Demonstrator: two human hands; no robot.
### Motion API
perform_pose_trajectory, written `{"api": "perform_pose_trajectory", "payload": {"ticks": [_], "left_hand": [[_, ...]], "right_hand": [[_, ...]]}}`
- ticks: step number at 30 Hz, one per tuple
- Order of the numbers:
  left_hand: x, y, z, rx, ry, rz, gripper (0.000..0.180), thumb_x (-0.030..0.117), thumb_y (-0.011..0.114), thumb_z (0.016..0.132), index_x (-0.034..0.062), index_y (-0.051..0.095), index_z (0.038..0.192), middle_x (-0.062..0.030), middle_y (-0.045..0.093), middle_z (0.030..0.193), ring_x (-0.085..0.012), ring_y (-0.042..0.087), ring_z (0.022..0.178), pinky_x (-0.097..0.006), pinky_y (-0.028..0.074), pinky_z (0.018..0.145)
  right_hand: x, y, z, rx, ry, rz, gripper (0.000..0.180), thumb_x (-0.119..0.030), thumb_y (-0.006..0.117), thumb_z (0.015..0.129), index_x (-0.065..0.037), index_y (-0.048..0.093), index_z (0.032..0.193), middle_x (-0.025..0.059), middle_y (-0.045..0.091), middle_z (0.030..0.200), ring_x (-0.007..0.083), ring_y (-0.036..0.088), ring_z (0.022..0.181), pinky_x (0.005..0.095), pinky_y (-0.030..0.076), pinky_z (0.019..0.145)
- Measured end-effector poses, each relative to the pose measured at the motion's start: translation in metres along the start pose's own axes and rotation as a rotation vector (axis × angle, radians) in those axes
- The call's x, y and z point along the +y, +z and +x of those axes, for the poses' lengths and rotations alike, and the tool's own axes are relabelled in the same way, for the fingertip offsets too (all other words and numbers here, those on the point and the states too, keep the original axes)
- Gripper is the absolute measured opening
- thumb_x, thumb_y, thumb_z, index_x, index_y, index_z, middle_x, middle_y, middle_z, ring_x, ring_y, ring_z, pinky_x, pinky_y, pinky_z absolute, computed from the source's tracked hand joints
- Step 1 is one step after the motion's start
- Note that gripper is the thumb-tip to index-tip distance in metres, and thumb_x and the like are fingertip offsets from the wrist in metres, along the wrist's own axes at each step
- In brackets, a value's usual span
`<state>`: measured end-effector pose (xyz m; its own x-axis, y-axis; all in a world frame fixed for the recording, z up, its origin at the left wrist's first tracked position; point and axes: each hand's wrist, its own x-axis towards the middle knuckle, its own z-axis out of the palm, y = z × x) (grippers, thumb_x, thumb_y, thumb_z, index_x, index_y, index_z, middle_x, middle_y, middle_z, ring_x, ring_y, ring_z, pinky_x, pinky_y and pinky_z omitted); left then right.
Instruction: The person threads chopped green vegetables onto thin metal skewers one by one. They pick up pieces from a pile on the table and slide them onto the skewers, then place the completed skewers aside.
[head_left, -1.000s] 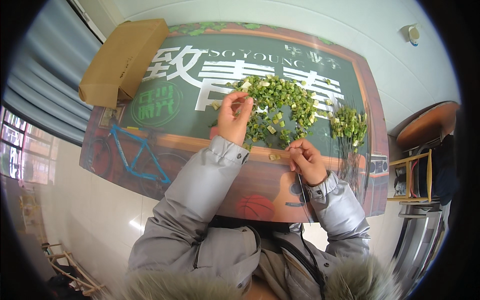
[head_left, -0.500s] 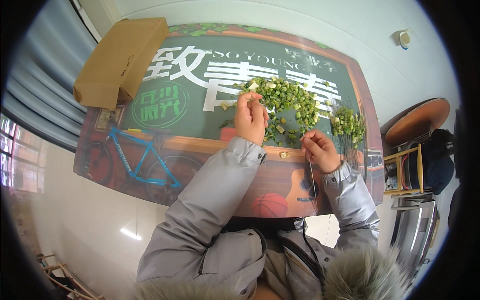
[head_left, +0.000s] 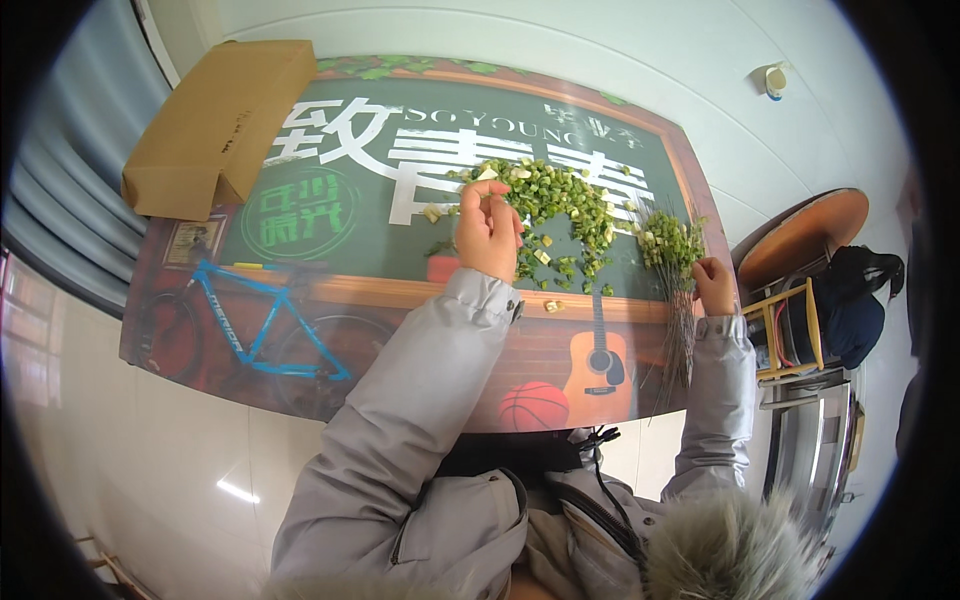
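"Brown cardboard box (head_left: 225, 120) at the far left of the green chalkboard-printed table (head_left: 400, 255). What's further in?"

"Bare left hand (head_left: 487, 235) next, fingers curled narrow at the left side of the loose heap of small chopped green pieces (head_left: 565, 190)! Whether it pinches one, I can't tell."

"So how far along are we?"

"Partway, I'd judge: plenty left loose in that heap, mid-table, while to its right a sheaf of thin dark stalks with green-clustered tops (head_left: 662, 242) looks like the finished share."

"And the bare right hand (head_left: 714, 287)?"

"Right beside the sheaf, on its right, fingers drawn in close; whether they hold a stalk, I can't tell."

"Give us the look of it!"

"Heap: bright to deep green, pale cream chunks mixed in, curving round a bare patch. Sheaf: green heads bunched at the far end, dark stalks trailing toward the near edge!"
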<state>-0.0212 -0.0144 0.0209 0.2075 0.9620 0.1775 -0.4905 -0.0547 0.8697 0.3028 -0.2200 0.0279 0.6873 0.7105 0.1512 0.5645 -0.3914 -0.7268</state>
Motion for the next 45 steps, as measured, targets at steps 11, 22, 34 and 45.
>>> {"api": "perform_pose_trajectory", "payload": {"ticks": [11, 22, 34, 45], "left_hand": [[0.002, -0.001, 0.003, 0.014, 0.033, 0.003, 0.009, 0.007, 0.04, 0.09, 0.0051, 0.048, 0.095, -0.002, 0.048, 0.058, -0.0073, 0.042, 0.048, -0.022, 0.035, 0.043], [0.002, -0.001, 0.002, 0.023, 0.028, 0.014, 0.011, 0.004, 0.04, 0.087, 0.0048, 0.049, 0.094, -0.0021, 0.048, 0.06, -0.0077, 0.042, 0.049, -0.022, 0.036, 0.044], [0.004, -0.001, 0.003, 0.02, 0.021, 0.033, 0.01, 0.005, 0.041, 0.088, 0.0047, 0.051, 0.091, -0.0015, 0.049, 0.058, -0.0069, 0.042, 0.048, -0.021, 0.036, 0.044], [0.003, -0.005, 0.007, 0.046, -0.001, 0.014, 0.009, 0.007, 0.044, 0.089, 0.0054, 0.052, 0.09, -0.0012, 0.05, 0.059, -0.0067, 0.042, 0.048, -0.021, 0.033, 0.044]], "right_hand": [[0.044, -0.054, 0.0, 0.162, 0.054, -0.177, 0.02, -0.017, 0.06, 0.081, 0.0, 0.06, 0.091, 0.0053, 0.06, 0.069, 0.0118, 0.054, 0.053, 0.0257, 0.043, 0.043], [0.123, -0.049, 0.073, -0.166, 0.294, -0.941, 0.036, -0.026, 0.066, 0.066, 0.006, 0.064, 0.083, 0.0271, 0.062, 0.088, 0.0376, 0.062, 0.083, 0.0436, 0.048, 0.074], [0.112, -0.065, 0.035, -0.186, 0.318, -0.403, 0.027, -0.023, 0.065, 0.076, 0.001, 0.062, 0.065, 0.0061, 0.058, 0.056, 0.0118, 0.051, 0.043, 0.0259, 0.039, 0.04], [0.104, -0.051, 0.004, 0.247, 0.254, -0.135, 0.033, -0.026, 0.043, 0.082, 0.001, 0.055, 0.066, 0.0079, 0.052, 0.053, 0.0179, 0.047, 0.043, 0.0335, 0.036, 0.042]]}}
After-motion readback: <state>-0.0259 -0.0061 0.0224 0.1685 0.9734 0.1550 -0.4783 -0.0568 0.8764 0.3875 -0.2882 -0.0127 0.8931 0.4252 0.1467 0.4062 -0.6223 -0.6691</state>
